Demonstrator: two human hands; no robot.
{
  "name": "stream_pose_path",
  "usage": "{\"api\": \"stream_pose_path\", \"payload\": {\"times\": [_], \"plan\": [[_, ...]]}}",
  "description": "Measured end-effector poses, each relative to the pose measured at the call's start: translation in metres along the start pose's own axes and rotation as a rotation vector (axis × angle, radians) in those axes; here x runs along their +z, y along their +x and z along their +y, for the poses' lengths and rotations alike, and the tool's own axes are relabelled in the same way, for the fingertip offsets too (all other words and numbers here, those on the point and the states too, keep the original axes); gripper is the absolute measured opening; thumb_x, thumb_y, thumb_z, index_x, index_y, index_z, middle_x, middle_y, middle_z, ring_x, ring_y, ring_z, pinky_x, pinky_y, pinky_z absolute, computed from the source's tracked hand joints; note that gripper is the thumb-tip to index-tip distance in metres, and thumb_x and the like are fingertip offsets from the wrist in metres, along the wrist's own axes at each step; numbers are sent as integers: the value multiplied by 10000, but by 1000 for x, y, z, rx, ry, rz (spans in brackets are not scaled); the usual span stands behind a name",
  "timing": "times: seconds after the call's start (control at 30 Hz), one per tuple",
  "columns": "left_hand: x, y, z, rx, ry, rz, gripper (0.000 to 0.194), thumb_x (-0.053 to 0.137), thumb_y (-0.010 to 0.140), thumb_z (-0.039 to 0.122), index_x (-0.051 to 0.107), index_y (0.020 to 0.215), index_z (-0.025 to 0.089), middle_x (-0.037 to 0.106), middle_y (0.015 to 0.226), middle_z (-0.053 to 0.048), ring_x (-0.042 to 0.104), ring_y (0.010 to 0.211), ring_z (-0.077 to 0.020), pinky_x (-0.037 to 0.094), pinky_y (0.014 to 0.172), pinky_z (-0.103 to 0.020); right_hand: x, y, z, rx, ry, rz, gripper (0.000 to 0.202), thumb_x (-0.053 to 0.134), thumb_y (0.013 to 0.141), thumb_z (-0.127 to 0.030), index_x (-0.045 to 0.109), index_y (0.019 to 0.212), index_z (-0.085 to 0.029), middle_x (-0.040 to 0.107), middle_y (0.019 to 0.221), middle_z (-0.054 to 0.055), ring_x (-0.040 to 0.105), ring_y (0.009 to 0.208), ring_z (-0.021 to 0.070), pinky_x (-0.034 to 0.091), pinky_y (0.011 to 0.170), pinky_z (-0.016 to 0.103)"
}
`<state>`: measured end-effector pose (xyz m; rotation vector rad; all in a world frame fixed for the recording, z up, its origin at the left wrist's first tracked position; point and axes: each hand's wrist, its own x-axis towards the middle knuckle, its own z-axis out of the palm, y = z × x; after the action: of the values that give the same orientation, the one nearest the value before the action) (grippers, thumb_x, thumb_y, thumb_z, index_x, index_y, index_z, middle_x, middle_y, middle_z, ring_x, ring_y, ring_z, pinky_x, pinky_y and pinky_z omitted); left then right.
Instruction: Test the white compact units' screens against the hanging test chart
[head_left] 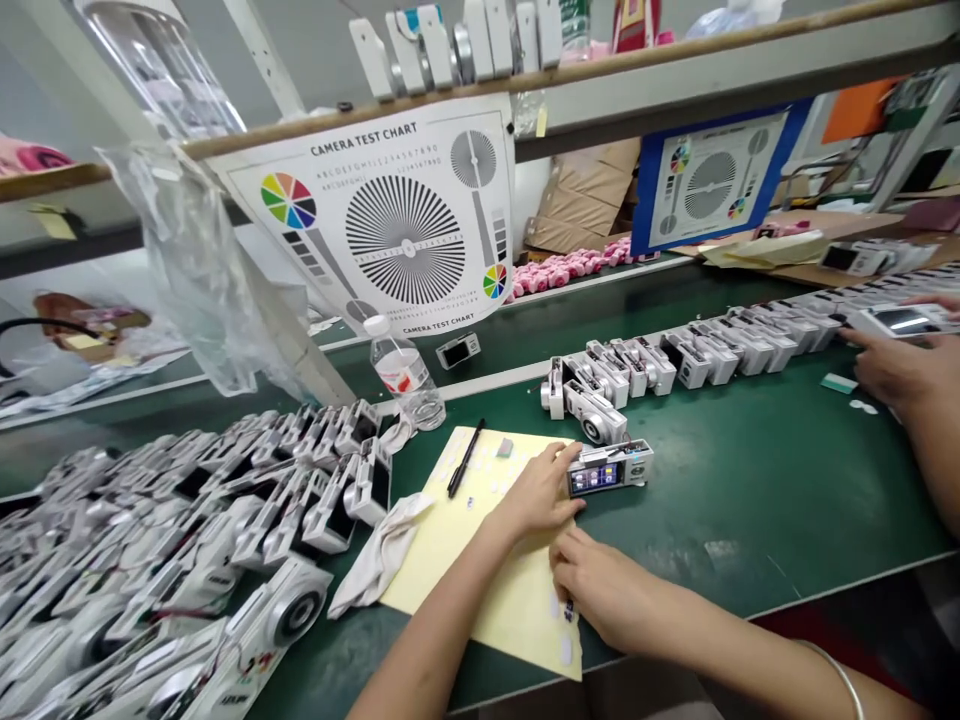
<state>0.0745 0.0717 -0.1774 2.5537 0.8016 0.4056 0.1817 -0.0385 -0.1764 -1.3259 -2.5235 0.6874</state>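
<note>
A white digital camera (611,470) stands on the green bench with its screen lit, showing a row of icons. My left hand (538,488) grips the camera's left end between thumb and fingers. Just below it, my right hand (600,590) is closed over the right edge of a yellow sheet (435,560); whatever its curled fingers hold is hidden. Small pale stickers and a dark bit lie on the sheet by that hand. A black pen (466,460) and a small grey-green block (505,448) rest higher on the paper.
Many white cameras (217,540) are heaped at the left. Another row (705,350) runs along the back right. A water bottle (405,375) and a cloth (382,555) stand near the sheet. Test charts (409,225) hang behind. At far right, another person's hands (911,375) hold a camera.
</note>
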Motion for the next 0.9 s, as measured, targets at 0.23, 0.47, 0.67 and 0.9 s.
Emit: {"api": "stream_pose_path", "payload": {"times": [0.23, 0.47, 0.67, 0.9], "plan": [[5, 19, -12, -109, -162, -40, 975, 745, 549, 282, 183, 1328, 115, 439, 1246, -199, 460, 1116, -340, 378, 925, -468, 0, -8, 4, -4, 147, 99, 163, 498, 683, -39, 598, 743, -153, 588, 944, 84, 546, 890, 210, 479, 753, 299], [-3, 31, -14, -165, -395, -153, 802, 717, 542, 167, 304, 1229, 202, 542, 1083, -91, 563, 858, -225, 455, 751, -354, -58, -31, 33, 193, 153, 302, 199, 517, 677, 2, 578, 671, -188, 587, 954, 52, 570, 899, 194, 462, 814, 330], [-19, 40, -25, -170, -716, -339, 713, 746, 556, 317, 379, 1157, 204, 565, 947, -39, 550, 748, -148, 442, 628, -245, -133, -29, 63, 444, -144, 214, 109, 590, 654, -55, 602, 603, -150, 599, 862, 92, 544, 846, 250, 421, 709, 338], [-18, 29, -35, -190, -1003, -406, 609, 486, 758, 566, 261, 1214, 230, 482, 648, 46, 437, 436, -54, 341, 447, -180, -142, 15, 55, 508, -341, -164, 264, 564, 557, 80, 543, 427, -148, 543, 512, 15, 547, 603, 166, 383, 571, 259]]}}
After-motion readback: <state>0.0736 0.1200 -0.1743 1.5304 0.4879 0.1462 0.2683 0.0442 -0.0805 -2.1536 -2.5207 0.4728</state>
